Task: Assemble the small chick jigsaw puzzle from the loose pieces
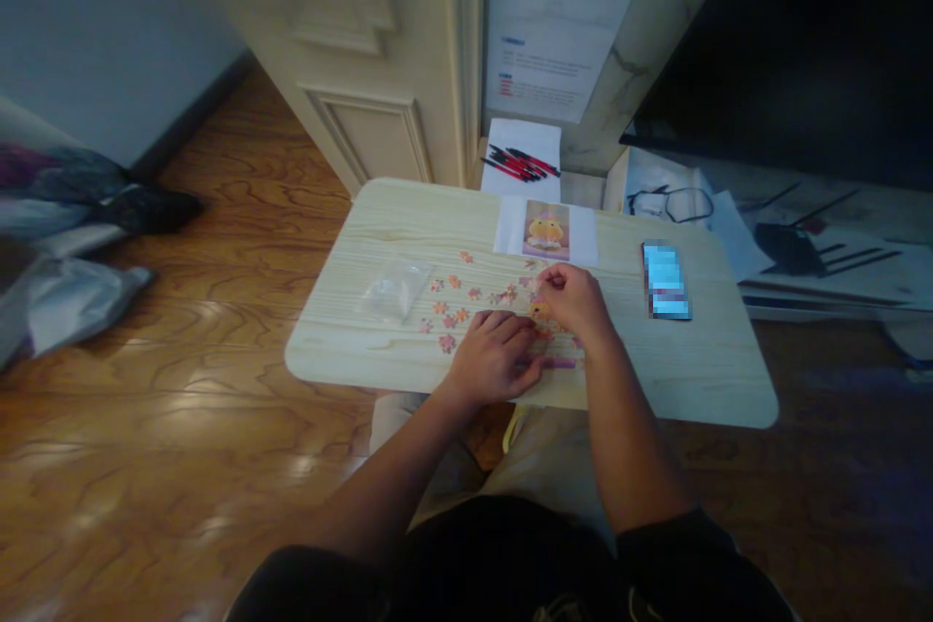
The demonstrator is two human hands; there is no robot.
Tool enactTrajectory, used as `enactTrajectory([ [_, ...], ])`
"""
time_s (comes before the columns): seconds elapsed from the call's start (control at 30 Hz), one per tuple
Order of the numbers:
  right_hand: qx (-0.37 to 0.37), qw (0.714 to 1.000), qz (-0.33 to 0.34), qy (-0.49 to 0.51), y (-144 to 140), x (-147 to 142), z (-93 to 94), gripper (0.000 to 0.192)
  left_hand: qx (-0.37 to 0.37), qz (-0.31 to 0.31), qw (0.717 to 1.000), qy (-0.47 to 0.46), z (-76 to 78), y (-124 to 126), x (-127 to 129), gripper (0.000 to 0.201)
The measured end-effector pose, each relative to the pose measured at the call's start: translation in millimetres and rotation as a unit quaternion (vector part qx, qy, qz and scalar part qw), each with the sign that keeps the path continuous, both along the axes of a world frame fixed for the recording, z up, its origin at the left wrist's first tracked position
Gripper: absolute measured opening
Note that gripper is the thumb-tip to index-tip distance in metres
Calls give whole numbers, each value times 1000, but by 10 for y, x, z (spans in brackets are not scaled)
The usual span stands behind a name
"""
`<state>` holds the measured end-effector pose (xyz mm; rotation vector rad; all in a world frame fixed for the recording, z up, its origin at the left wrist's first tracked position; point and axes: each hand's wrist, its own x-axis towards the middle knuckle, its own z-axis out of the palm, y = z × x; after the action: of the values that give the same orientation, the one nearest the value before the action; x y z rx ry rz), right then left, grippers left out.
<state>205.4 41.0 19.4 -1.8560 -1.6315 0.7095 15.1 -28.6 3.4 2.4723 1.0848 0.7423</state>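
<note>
Right hand (575, 296) pinches a puzzle piece (540, 284); left hand (496, 355) presses flat on the assembled section (558, 362), near counter (364, 350) edge. A sliding wrist could scatter loose pieces (448, 311).

A table (408, 214) stands on a floor (182, 428), before a door (364, 68). On the table, a bag (396, 290) lies at the left, loose puzzle pieces (452, 311) just right of it, and a phone (666, 280) well to the right. A picture card (546, 229) lies at the back, behind the pieces. 2 hands (496, 355) rest near the front edge, probably on joined pieces. Pens (521, 163) lie behind the table.
</note>
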Motion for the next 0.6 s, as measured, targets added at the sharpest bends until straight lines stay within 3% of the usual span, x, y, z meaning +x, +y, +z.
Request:
enactTrajectory([
  [0.07,-12,999,38,-4,-69,-44,36,8,2,5,999,-49,-4,-30,-74,21],
  [0.13,-25,997,78,-6,-145,-131,65,7,-5,41,992,-117,1,-48,-178,25],
  [0.23,-22,991,128,-13,-243,-299,88,7,-33,131,968,-210,16,-33,-350,36],
  [0.4,-14,982,178,-65,-312,-463,97,11,-91,266,917,-282,2,19,-553,38],
  [0.6,19,973,200,-112,-348,-566,78,9,-87,309,883,-344,-13,-14,-592,31],
])
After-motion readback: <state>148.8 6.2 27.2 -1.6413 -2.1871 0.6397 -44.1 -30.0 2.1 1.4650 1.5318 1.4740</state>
